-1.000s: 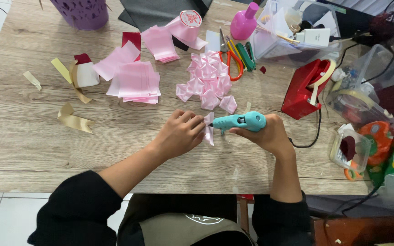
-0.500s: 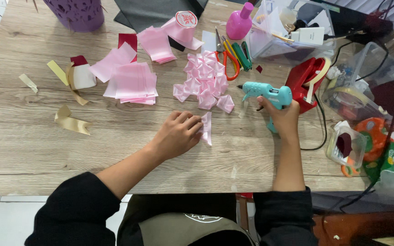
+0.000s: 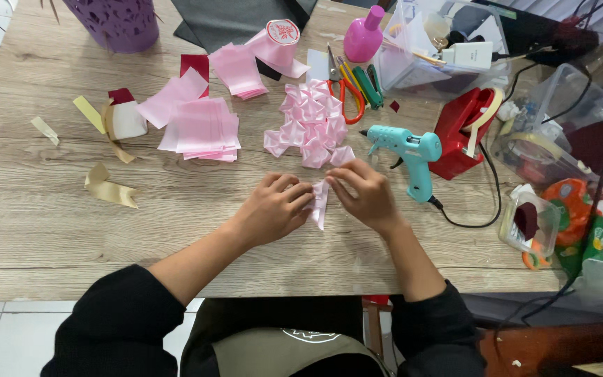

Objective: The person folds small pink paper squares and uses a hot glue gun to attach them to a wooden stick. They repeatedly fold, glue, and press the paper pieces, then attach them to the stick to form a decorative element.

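While both hands meet over the middle of the wooden tabletop (image 3: pixel 50 223), a small folded piece of pink ribbon (image 3: pixel 320 202) sits pinched between them. The left hand (image 3: pixel 273 208) closes its fingertips on the piece from the left, and the right hand (image 3: pixel 364 194) grips it from the right, fingers curled over its top edge. The piece stands roughly upright between the fingers, its lower end close to the wood.

Just beyond the hands lies a heap of folded pink ribbon petals (image 3: pixel 310 124). To its left rests a stack of cut pink ribbon squares (image 3: pixel 200 131), with a second stack (image 3: pixel 237 70) farther back beside a pink ribbon roll (image 3: pixel 273 43). A teal glue gun (image 3: pixel 407 152) lies just right of the right hand, untouched, its cord trailing toward the tabletop's edge. Behind it stands a red tape dispenser (image 3: pixel 463 127). Orange-handled scissors (image 3: pixel 347 91) lie past the petals, and gold ribbon scraps (image 3: pixel 109 187) lie well apart at the left.
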